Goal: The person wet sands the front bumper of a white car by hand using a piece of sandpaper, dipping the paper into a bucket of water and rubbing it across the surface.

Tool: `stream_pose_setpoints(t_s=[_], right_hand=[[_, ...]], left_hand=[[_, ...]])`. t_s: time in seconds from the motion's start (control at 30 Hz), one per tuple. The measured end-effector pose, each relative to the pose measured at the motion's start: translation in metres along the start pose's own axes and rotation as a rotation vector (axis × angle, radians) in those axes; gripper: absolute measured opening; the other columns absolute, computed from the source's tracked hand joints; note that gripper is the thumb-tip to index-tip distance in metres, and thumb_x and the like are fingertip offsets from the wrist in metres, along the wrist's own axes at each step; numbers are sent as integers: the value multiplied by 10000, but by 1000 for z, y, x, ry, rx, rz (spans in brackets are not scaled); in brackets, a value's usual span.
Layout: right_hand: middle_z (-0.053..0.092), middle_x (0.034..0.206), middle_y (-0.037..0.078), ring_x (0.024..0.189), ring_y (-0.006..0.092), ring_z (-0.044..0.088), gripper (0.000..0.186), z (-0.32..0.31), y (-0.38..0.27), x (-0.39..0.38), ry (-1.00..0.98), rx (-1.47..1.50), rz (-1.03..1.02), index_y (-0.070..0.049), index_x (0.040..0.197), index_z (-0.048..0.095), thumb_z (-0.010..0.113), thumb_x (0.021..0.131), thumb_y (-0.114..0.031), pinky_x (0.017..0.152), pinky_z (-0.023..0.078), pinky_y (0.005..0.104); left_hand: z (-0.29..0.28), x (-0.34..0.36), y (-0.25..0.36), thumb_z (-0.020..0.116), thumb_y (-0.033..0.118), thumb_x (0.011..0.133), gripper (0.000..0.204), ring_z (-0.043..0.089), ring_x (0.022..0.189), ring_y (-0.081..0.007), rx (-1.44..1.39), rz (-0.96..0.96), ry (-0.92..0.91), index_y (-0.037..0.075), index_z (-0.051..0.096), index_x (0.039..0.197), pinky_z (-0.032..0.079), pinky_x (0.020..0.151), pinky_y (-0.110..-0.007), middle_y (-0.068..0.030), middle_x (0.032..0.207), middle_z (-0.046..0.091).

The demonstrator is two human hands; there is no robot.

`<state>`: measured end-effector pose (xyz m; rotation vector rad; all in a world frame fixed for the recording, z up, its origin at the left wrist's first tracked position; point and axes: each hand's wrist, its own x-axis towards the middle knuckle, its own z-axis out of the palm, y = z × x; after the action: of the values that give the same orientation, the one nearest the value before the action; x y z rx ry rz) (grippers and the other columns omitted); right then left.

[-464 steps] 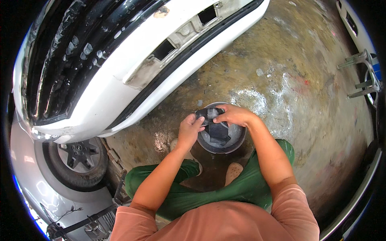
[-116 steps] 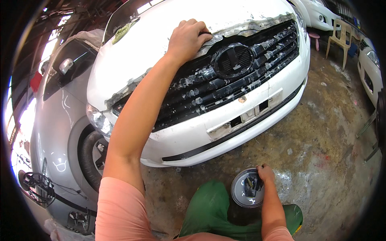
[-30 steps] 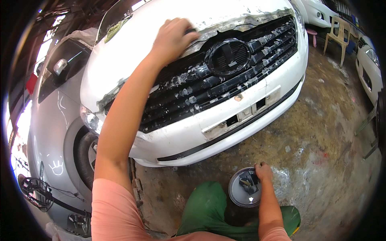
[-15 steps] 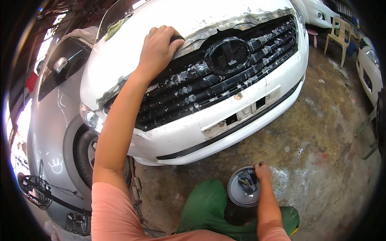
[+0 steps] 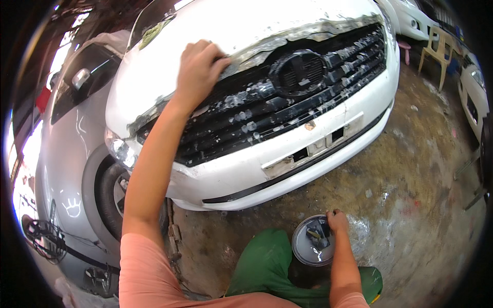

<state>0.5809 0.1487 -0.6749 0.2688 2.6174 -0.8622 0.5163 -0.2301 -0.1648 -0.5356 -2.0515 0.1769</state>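
A white car fills the far half of the view, its black grille speckled with wet white flecks and its bumper curving down to a damp concrete floor. A second, grey car stands at the left, and a pale plastic chair sits far right. The left hand lies palm-down on the scuffed hood edge, just above the grille's left end; it has slid leftward along that edge from beside the round emblem, where it lay a few seconds ago, so the rubbing seems to be working across the strip toward the left headlight. The fingers are curled over the edge, but whether they press a pad or sheet beneath them cannot be told. Near the bottom, between green trouser legs, a small round bucket holds grey water and some dark scraps. The right hand rests on the bucket's right rim, fingers hooked loosely over it, and has stayed there throughout.
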Motion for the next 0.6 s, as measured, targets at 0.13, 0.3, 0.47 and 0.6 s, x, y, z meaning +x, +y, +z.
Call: stream_pose_setpoints(t_s=[0.13,0.3,0.47,0.6], right_hand=[[697,1196,270,1148,431,661,593,11,1,1,36,-27,-2,-24,1238,701,619,896,-502,995,509,495],[690,1208,281,1153,433,660,612,8,4,1,24,-44,8,-20,1263,691,615,901,-508,1001,506,501],[696,1173,287,1114,450,668,617,13,20,12,59,-19,-51,-18,1256,689,608,906,-519,962,520,514],[699,1153,291,1094,460,671,598,15,11,8,72,-36,-24,-17,1242,694,613,908,-507,940,526,519]], left_hand=[[71,72,34,764,250,852,195,610,942,-347,25,84,77,75,678,866,466,860,-456,-121,904,668],[75,66,41,770,260,844,183,610,1004,-297,64,81,123,126,676,927,464,876,-444,-74,964,664],[-6,-16,-10,764,204,871,172,550,902,-313,-15,37,33,75,652,884,438,839,-431,-86,900,616],[-72,-89,-49,779,130,846,160,529,901,-301,77,-85,-60,39,660,901,427,822,-399,-93,909,595]])
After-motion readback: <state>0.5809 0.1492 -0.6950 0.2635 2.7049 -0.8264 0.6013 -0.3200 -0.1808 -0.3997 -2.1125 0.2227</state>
